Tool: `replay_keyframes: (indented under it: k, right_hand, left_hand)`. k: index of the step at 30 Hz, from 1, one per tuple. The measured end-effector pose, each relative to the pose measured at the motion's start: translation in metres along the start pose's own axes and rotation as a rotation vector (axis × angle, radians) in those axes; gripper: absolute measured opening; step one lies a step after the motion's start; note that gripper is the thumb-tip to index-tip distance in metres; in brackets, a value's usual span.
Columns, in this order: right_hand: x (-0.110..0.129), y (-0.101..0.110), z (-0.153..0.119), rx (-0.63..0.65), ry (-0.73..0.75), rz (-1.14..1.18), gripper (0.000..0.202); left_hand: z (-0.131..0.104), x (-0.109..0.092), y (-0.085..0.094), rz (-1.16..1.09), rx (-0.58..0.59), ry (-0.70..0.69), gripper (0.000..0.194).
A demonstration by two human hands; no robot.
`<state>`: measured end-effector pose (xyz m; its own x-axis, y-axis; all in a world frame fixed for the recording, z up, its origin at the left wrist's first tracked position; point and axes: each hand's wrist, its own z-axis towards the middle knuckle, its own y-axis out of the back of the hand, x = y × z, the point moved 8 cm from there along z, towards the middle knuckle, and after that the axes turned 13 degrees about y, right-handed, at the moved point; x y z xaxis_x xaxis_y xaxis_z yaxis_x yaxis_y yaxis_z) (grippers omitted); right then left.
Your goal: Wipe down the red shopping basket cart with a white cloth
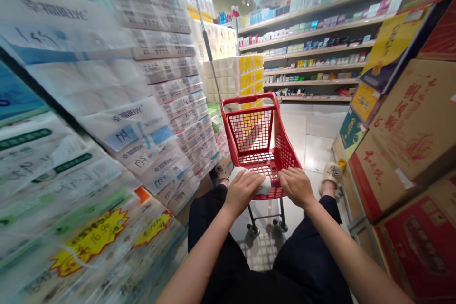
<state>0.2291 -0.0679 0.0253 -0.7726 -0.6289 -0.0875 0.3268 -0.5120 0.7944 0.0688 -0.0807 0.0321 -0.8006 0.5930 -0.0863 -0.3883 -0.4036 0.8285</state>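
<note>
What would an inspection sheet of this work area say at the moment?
Surface: pale floor tiles, shiny in places.
Things in hand: red cart, upright on wheels; white cloth-like piece over its near rim.
Clutter: wrapped packs stacked at left, cartons at right.
Hands: left hand on the white piece; right hand, fingers over the rim; how tightly, cannot tell.
Cables: nothing seen.
Surroundings: stocked shelves ahead.

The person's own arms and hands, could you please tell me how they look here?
The left forearm and right forearm are bare, with no sleeves showing. Neither the left hand nor the right hand wears a glove, and no watch, bracelet or ring is visible.
</note>
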Motion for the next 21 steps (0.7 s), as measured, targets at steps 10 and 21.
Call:
replay_keyframes:
  k: [10, 21]
  right_hand:
    - [0.01, -0.004, 0.008, -0.01, -0.028, 0.014, 0.031]
    - [-0.002, -0.001, 0.0, -0.022, -0.018, 0.018, 0.031]
  left_hand:
    - [-0.001, 0.006, -0.001, 0.006, -0.056, 0.064, 0.029]
    - [0.022, -0.04, -0.023, 0.014, -0.001, 0.009, 0.03]
